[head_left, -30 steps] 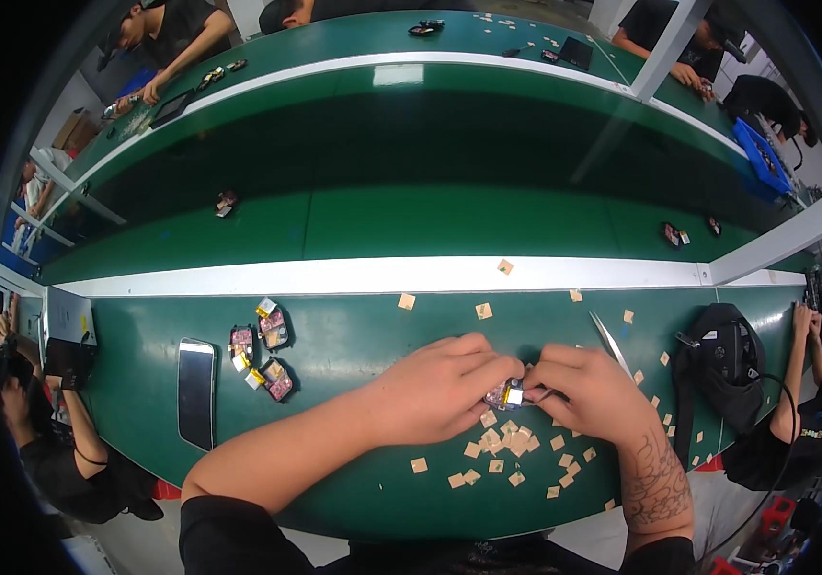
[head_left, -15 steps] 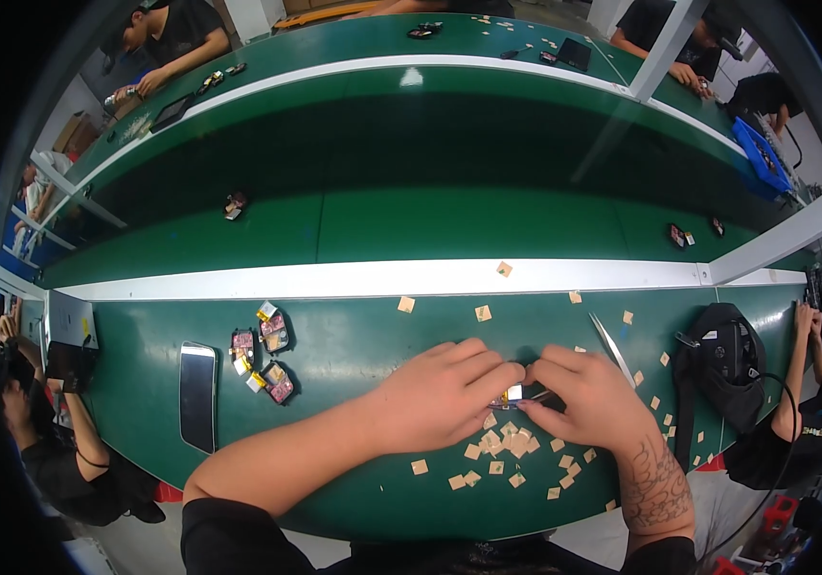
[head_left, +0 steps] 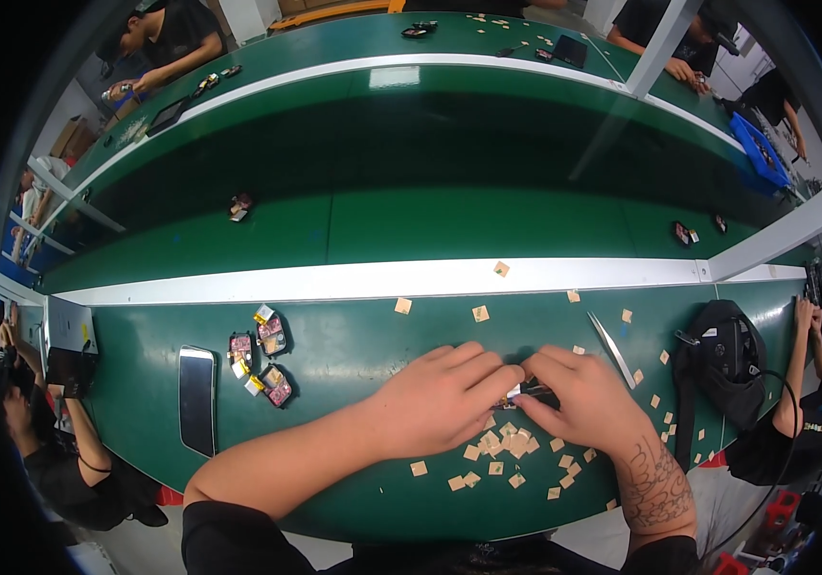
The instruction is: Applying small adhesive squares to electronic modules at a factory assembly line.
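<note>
My left hand (head_left: 445,398) and my right hand (head_left: 585,401) meet over the green bench, fingers curled together. Between their fingertips is a small electronic module (head_left: 508,401) with a whitish part showing; the fingers hide most of it. Just below lies a loose pile of small tan square pads (head_left: 507,443), with more scattered around it. To the left sit several similar modules in black cases (head_left: 274,335), with reddish boards and silver-and-yellow battery packs. Metal tweezers (head_left: 612,350) lie on the bench beyond my right hand.
A phone (head_left: 197,400) lies at the left, and a black bag (head_left: 722,369) with a cable is at the right. Past a white rail (head_left: 382,280) runs a green belt (head_left: 430,230) carrying a few modules. Other people work across and at both sides.
My hands stay almost in place, with small finger shifts around the module; less of its whitish part shows. The belt's seam and modules have moved slightly right.
</note>
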Demonstrator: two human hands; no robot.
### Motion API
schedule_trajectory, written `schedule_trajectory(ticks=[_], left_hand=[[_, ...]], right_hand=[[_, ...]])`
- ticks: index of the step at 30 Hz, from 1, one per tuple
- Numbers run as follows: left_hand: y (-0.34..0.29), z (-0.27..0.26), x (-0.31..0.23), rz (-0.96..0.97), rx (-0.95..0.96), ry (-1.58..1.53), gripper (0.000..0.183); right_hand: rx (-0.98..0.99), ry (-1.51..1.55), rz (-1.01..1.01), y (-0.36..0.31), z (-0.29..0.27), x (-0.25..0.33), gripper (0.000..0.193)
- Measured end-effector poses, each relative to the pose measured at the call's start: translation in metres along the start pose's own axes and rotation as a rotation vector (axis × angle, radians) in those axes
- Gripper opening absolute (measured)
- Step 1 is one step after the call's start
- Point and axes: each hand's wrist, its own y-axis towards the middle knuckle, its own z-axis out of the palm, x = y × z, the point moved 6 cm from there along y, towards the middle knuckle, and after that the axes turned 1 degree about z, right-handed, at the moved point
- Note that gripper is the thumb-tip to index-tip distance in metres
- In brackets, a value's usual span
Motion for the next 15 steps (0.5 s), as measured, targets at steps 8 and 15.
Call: schedule_trajectory(ticks=[8,15], left_hand=[[-0.0003,0.0002,-0.0017,0.000,-0.016,0.008,0.039],[-0.0004,-0.0021,-0.0075,-0.062,-0.107,0.108,0.048]], right_hand=[[0.022,0.016,0.029,-0.0018,0.0033,-0.0039,0.018],[-0.110,0.020,0.071,-0.0024,0.0038,-0.0012,0.014]])
